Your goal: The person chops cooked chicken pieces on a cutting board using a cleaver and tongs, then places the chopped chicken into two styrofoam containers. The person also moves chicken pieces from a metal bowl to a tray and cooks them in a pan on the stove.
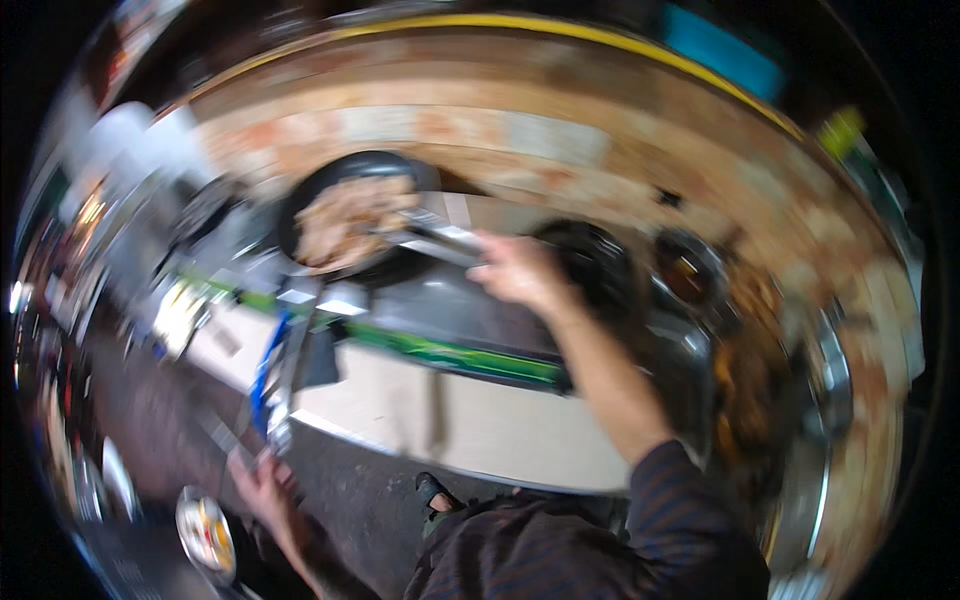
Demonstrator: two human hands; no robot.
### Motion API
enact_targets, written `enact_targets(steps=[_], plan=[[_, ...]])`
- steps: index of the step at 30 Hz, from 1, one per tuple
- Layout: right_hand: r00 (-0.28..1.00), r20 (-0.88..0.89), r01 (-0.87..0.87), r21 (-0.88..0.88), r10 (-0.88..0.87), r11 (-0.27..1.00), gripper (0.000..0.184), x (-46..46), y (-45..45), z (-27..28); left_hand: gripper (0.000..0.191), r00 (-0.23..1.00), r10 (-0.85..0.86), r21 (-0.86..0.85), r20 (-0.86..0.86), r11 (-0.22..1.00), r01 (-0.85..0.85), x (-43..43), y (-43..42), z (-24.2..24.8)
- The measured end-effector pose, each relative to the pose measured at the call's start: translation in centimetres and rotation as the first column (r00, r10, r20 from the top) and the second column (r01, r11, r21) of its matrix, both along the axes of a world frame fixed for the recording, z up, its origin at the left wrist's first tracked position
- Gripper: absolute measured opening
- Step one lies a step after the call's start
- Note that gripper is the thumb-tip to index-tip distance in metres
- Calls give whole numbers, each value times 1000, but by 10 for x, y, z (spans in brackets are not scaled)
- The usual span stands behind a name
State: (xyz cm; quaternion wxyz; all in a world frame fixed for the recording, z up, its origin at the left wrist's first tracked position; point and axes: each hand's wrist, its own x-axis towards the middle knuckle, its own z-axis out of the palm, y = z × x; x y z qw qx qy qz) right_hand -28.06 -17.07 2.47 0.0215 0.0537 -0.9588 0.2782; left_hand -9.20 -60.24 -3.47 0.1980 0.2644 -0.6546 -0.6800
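Observation:
A black frying pan (365, 163) stands on the stove and is full of pale brown, cooked-looking pieces of meat (345, 217). My right hand (525, 274) grips metal tongs (442, 238), whose tips reach into the meat at the pan's right side. What seems to be the pan's long handle (298, 352) runs towards me. My left hand (266, 484) is lower left, away from the pan, with its fingers closed around a flat, light utensil (219, 433). Blur hides what kind of utensil it is.
The stove (465, 307) has a green strip (450, 351) along its front. Right of the pan is a black burner area (585, 255), then a pot (686, 262) with dark contents. A tiled wall (465, 127) rises behind. A dish of food (206, 534) sits lower left.

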Motion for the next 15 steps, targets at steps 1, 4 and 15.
enact_targets(steps=[1,4,15], plan=[[998,-46,28,-133,-35,991,61,15,4,-25,56,998,59,-68,16,996,-58,3,0,9],[921,-320,69,-430,-223,900,66,86,16,-77,56,929,358,-136,-90,920,-368,10,14,33],[613,130,634,-670,-779,387,69,364,69,-128,52,677,-681,-217,-278,731,646,-28,202,20]])
